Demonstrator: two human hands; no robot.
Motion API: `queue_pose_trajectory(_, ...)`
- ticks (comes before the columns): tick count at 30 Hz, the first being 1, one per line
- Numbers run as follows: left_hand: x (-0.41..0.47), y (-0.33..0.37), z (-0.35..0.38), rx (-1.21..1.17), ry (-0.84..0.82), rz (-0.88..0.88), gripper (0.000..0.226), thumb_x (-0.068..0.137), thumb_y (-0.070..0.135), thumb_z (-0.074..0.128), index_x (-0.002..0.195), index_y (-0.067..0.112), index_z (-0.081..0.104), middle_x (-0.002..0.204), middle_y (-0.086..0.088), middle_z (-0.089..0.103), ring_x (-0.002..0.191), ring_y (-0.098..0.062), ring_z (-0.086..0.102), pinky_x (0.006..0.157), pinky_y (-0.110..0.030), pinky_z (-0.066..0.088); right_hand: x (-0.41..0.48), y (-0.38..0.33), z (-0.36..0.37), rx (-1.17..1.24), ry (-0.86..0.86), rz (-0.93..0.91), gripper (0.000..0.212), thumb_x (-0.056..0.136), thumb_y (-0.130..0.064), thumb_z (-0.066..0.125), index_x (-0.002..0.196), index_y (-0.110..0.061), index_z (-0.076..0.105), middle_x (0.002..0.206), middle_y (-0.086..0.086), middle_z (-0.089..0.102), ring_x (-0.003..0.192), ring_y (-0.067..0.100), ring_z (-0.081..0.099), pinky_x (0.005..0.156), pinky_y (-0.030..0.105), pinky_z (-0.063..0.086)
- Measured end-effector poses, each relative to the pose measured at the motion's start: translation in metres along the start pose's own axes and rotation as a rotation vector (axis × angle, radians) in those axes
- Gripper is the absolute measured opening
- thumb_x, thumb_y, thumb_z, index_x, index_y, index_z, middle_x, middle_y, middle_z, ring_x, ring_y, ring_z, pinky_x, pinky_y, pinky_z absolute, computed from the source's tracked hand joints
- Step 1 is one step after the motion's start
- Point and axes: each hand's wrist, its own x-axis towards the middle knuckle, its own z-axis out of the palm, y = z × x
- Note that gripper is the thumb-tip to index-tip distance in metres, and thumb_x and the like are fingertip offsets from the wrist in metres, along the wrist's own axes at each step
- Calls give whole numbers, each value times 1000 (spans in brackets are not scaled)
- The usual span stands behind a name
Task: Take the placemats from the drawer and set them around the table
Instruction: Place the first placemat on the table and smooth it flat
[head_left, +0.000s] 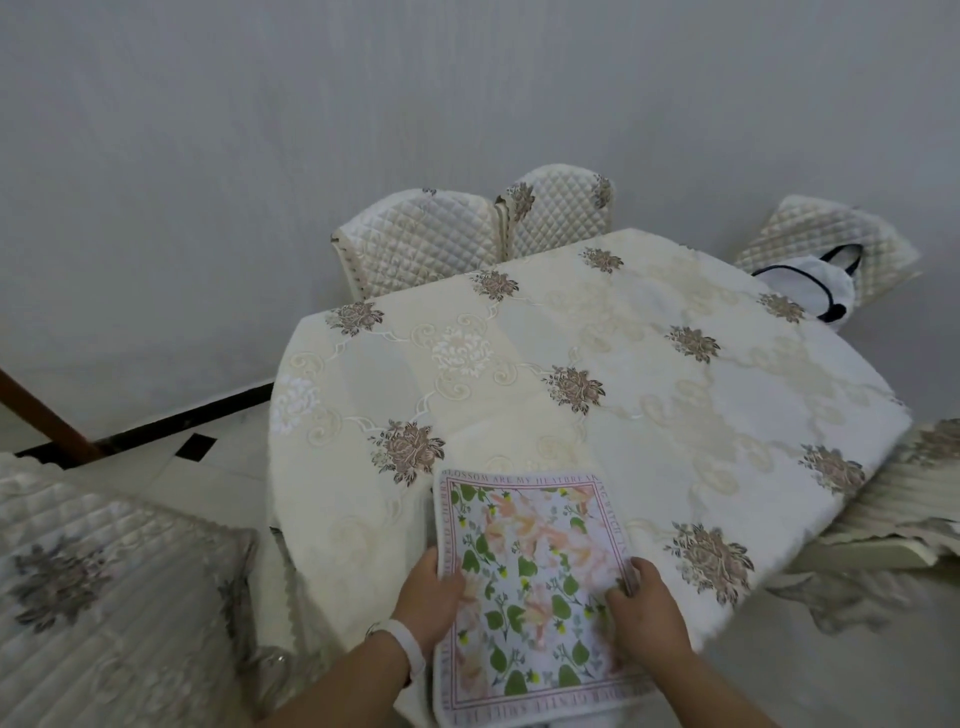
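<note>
A floral placemat (530, 566), white with green leaves, peach blossoms and a pink lettered border, is held over the near edge of the table (597, 374). It looks like a thin stack; I cannot tell how many mats. My left hand (428, 597) grips its left edge, thumb on top. My right hand (649, 608) holds its right edge, fingers on the printed face. The table wears a cream cloth with brown embroidered flowers.
Two quilted chairs (421, 239) (558, 208) stand at the far side by the wall, another at the far right (826, 244) with a white bag (810, 288) on it. Chairs also stand at near left (104, 587) and right (904, 504).
</note>
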Motion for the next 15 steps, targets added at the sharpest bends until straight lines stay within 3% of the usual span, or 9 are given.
queue_pose_trajectory(5, -2, 6, 2, -57, 10, 18, 28, 97, 4, 52, 117, 21, 61, 108, -4, 69, 96, -25, 68, 85, -45, 58, -2, 3, -2, -5, 0, -8, 21, 88, -6, 56, 101, -19, 47, 89, 2, 60, 69, 12, 54, 61, 30, 42)
queue_pose_trajectory(7, -3, 12, 5, -64, 6, 29, 29, 97, 3, 53, 117, 22, 60, 109, -2, 68, 99, -24, 66, 86, -42, 57, -3, 3, -4, 11, -6, -23, 25, 88, -3, 56, 101, -22, 46, 89, -6, 59, 72, 4, 55, 60, 26, 43)
queue_pose_trajectory(9, -4, 19, 7, -68, -7, 49, 29, 97, 2, 53, 119, 20, 60, 108, -2, 68, 98, -22, 66, 86, -41, 57, -2, 3, -7, 63, 1, -5, 29, 87, 0, 57, 105, -20, 46, 88, -16, 51, 76, 8, 57, 61, 26, 45)
queue_pose_trajectory(12, -7, 28, 10, -65, -44, 84, 30, 97, -1, 51, 118, 19, 58, 105, 0, 66, 92, -17, 65, 73, -31, 60, 3, 6, -14, 127, 71, 54, 52, 85, -8, 64, 134, -8, 47, 117, 6, 53, 101, 27, 59, 80, 36, 49)
queue_pose_trajectory(13, -8, 30, 12, -64, -48, 91, 30, 97, -3, 51, 118, 18, 58, 105, 0, 65, 90, -15, 64, 67, -25, 59, 6, 7, -17, 162, 88, 84, 62, 85, -10, 66, 142, -7, 42, 124, 12, 50, 102, 29, 58, 80, 36, 49)
queue_pose_trajectory(15, -10, 33, 14, -66, -44, 97, 28, 96, -3, 51, 114, 18, 58, 104, -2, 65, 88, -14, 64, 60, -20, 56, 6, 6, -25, 247, 84, 133, 61, 88, -10, 65, 143, -7, 41, 113, 10, 57, 88, 25, 62, 67, 33, 50)
